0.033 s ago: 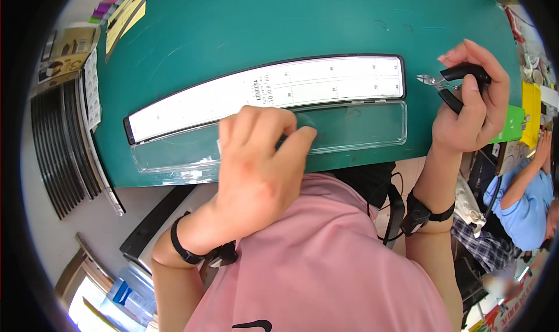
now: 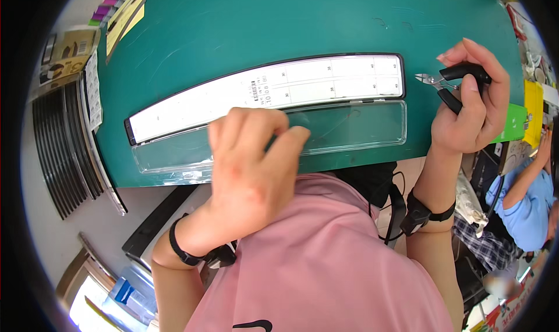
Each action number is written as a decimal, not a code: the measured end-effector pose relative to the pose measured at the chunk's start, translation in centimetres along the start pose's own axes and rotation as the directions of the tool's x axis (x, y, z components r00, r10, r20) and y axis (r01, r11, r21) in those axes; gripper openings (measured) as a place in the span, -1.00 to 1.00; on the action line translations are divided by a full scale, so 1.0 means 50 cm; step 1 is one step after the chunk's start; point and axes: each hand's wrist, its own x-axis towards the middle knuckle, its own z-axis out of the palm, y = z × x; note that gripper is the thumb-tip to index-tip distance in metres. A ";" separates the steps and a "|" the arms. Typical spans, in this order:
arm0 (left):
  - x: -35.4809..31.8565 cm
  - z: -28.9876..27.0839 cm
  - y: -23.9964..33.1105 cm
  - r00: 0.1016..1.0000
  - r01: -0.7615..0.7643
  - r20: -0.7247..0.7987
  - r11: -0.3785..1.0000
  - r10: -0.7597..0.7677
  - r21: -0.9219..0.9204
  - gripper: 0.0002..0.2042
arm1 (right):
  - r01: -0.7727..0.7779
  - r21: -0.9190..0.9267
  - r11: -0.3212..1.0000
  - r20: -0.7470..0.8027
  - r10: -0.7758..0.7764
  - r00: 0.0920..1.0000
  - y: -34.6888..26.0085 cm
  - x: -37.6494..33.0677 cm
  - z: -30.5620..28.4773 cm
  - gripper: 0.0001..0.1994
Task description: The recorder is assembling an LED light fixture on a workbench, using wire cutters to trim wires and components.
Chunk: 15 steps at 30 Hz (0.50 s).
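Observation:
My left hand [image 2: 247, 166] hovers over or rests on the near side of a long, narrow case. Its fingers are curled and the tips hidden, so what they may hold does not show. My right hand [image 2: 469, 102], off the case's right end, grips a pair of black-handled side cutters [image 2: 466, 73], with the small metal jaws pointing left and spread. The case's black-edged base holds a long white sheet [image 2: 314, 79] with printed lines. Its clear lid [image 2: 355, 125] lies hinged open toward me, partly covered by my left hand.
The green table mat [image 2: 279, 23] lies under everything. At the far left lie a yellow paper [image 2: 125, 23] and colored tabs; dark ribbed strips [image 2: 67, 151] stand beside the table. On the right are a green item [image 2: 511, 122], a yellow one [image 2: 533, 114] and another person in blue [image 2: 524, 210].
My left hand has shifted slightly left along the lid. My right hand and the side cutters stay almost where they were.

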 end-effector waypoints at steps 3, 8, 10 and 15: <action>0.011 -0.016 0.004 0.997 0.025 0.066 0.999 -0.027 0.020 -0.74 | 0.005 0.023 1.000 0.004 -0.006 1.000 0.002 0.001 -0.003 -0.59; 0.026 0.013 0.016 0.989 -0.010 0.150 0.999 0.003 0.046 -0.79 | -0.034 -0.087 0.996 0.055 0.039 0.998 -0.008 0.000 -0.016 -0.54; 0.027 0.009 0.022 0.979 -0.030 0.204 0.994 0.008 0.108 -0.79 | -0.040 -0.106 0.994 0.078 0.048 0.996 -0.012 -0.001 -0.015 -0.54; 0.027 0.014 0.030 0.962 -0.061 0.272 0.965 -0.011 0.254 -0.77 | -0.039 -0.082 0.996 0.083 0.046 0.996 -0.014 -0.002 -0.017 -0.54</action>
